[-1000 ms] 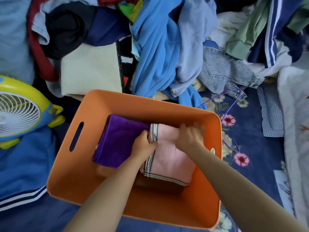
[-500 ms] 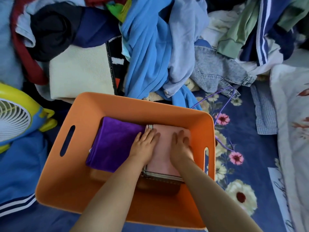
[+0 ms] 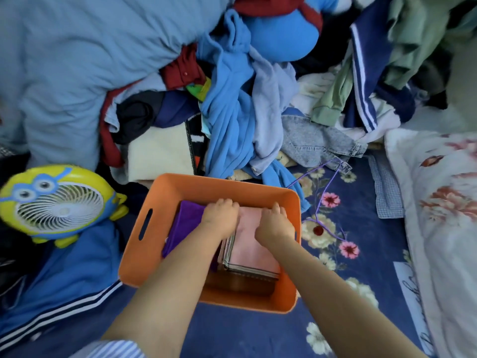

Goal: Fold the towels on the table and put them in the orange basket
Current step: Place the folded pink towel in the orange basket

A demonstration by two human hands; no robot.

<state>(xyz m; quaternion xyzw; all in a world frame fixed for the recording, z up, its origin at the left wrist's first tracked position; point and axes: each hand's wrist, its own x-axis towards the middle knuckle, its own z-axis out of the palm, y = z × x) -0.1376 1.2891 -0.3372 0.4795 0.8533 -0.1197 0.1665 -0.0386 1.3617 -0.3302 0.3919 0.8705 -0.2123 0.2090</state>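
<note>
The orange basket stands on the floral sheet in front of me. Inside it a folded purple towel lies on the left and a folded pink towel with striped edges lies on the right, on top of darker folded cloth. Both my hands are inside the basket. My left hand rests on the seam between the purple and pink towels. My right hand presses on the pink towel near the right wall. The fingers of both bend down at the towel's far edge, where their tips are hidden.
A yellow and blue desk fan stands left of the basket. A big heap of clothes rises just behind it. A purple cord lies on the blue floral sheet to the right, beside a white floral quilt.
Both hands went from gripping the pink towel to lying flat on it, then slid to its far edge. The view has pulled up and back.
</note>
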